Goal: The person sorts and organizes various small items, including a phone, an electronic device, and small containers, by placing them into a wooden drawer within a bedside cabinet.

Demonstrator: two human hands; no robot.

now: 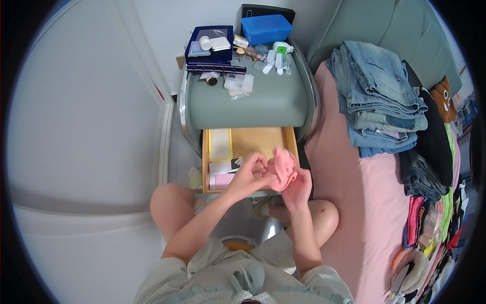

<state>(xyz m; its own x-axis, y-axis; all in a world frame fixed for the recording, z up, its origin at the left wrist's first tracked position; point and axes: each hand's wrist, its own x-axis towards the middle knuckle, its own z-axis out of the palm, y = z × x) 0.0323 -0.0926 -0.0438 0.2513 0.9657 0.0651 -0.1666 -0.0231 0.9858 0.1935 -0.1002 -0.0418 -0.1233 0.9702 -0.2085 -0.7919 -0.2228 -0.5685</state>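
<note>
So from where I'm standing, both hands have a pink cloth (283, 169) up over the open drawer (260, 137), toward its near right corner. Looks to me like the handling step: bunching or straightening, hard to say which. Left hand (250, 175) has thumb and fingers curled in close at the cloth's edge; right hand (297, 188) props the other side, its fingertips partly hidden, so can't tell how tight. It's floppy, so I'd say the next move needs both hands. Long axis runs roughly away from the person, crumpled top pointing drawer-back.
</note>
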